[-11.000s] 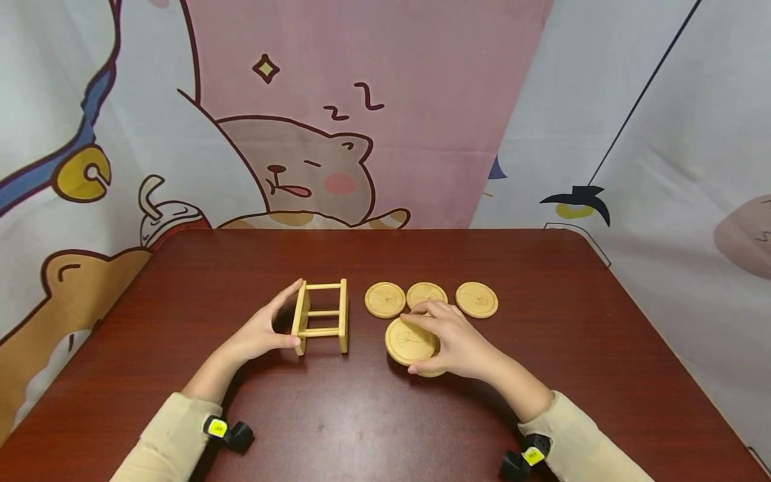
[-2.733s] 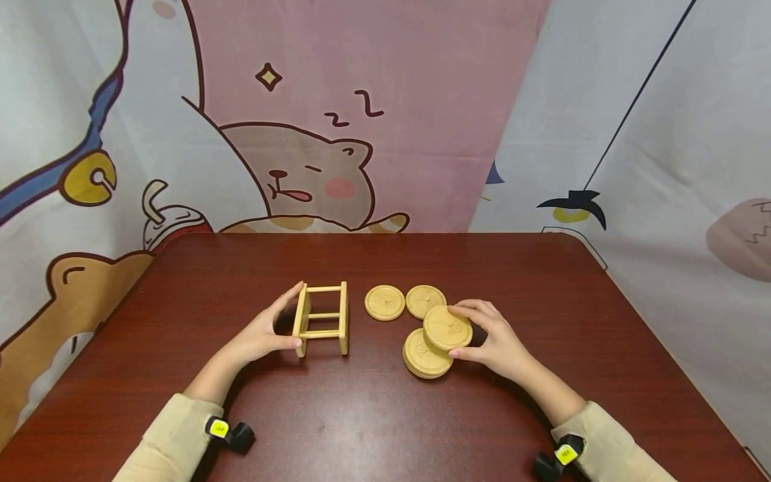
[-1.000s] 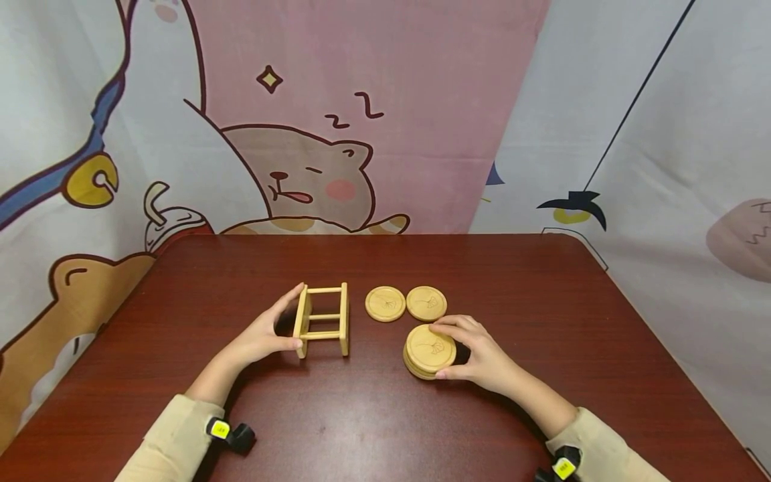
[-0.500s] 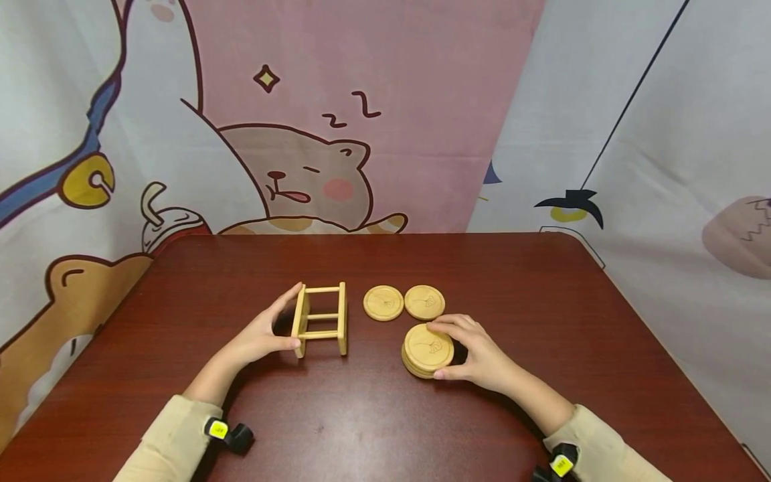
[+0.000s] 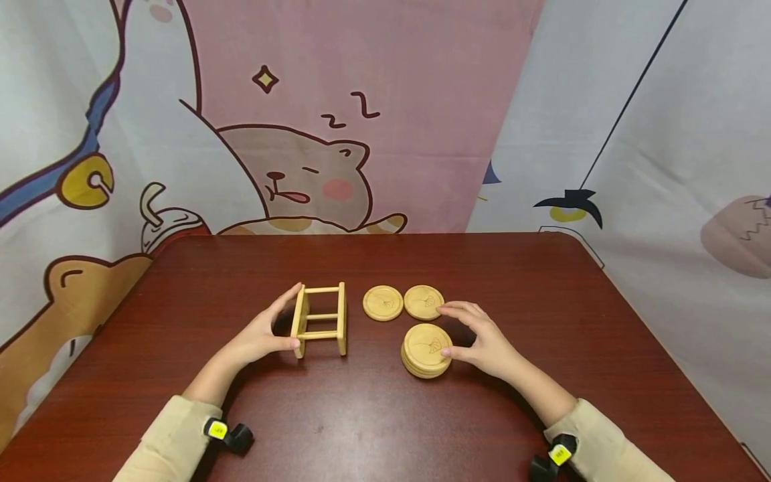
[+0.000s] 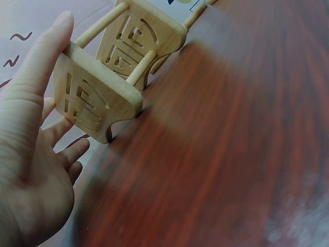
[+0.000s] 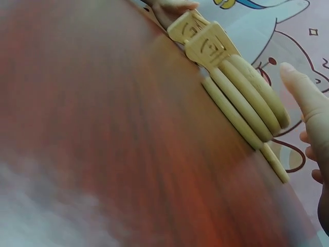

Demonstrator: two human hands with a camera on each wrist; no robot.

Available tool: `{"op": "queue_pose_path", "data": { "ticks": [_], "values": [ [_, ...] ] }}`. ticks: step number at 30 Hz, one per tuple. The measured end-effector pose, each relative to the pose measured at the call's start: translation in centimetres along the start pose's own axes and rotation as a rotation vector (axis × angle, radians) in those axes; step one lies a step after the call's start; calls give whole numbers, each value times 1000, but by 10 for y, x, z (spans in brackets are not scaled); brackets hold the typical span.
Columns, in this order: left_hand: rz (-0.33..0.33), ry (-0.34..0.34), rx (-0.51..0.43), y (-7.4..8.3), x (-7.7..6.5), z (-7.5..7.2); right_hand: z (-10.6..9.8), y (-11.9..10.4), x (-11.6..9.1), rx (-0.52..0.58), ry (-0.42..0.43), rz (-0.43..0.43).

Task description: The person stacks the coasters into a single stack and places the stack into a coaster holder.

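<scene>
My left hand holds a light wooden coaster rack by its left side panel, thumb at the near end and a finger at the far end. In the left wrist view, the panel has cut-out slots. My right hand hovers just right of a stack of round wooden coasters, fingers spread. A gap parts thumb and stack in the right wrist view, where three coasters lie piled. Behind the stack lie two single coasters, the left one and the right one, side by side.
Everything stands on a dark red-brown wooden table. A cartoon-printed cloth hangs behind and around it. Each sleeve carries a black wrist camera, the left one and the right one.
Over the earlier frames, my right hand has set coasters onto the stack, the last from the far right. Since half a second ago it has let go and lifted. The left hand stays on the rack.
</scene>
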State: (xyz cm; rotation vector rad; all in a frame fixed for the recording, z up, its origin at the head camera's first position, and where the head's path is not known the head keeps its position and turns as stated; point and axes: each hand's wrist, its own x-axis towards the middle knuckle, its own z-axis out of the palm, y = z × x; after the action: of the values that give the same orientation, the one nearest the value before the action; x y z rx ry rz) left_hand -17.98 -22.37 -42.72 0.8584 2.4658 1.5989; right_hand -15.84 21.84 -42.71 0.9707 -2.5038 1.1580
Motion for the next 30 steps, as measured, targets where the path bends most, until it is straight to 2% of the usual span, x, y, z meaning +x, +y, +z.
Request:
{"op": "queue_pose_path", "data": {
  "ticks": [9,17,30],
  "values": [
    [-9,1,-6,0,0,0,-8,17,7,62,63,81],
    [-6,2,0,0,-1,0,-12,33,13,40,78,149],
    [7,2,12,0,-1,1,-11,50,26,-16,-6,168]
  ]
}}
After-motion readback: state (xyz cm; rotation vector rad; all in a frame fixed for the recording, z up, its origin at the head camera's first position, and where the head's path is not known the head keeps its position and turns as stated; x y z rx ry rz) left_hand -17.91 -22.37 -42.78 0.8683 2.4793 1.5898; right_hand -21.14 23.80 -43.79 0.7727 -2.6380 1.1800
